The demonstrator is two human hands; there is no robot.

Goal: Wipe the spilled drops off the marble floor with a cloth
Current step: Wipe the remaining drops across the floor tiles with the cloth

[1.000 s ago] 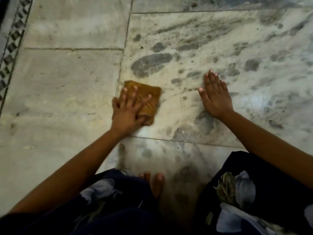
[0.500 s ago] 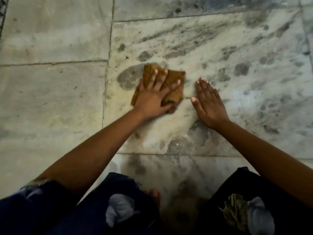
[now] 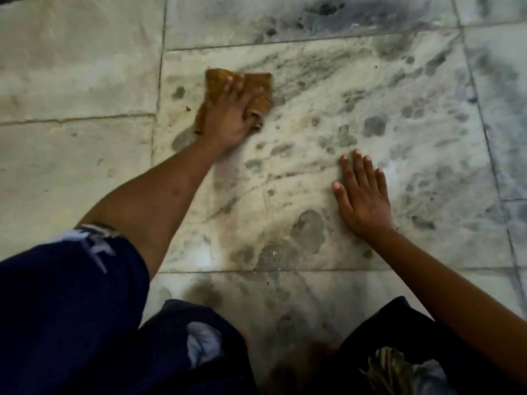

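— The floor?
— Pale marble floor [image 3: 85, 166], blotched grey. The cloth [image 3: 262, 92] lies near a tile joint [image 3: 159, 89], under my left hand [image 3: 231, 118], which presses it down with fingers spread.
— Your right hand [image 3: 362, 198]?
— Flat on the marble, fingers straight, released.

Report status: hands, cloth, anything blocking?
Left hand presses cloth on floor. Right hand flat on floor, apart from cloth. Nothing in the way.
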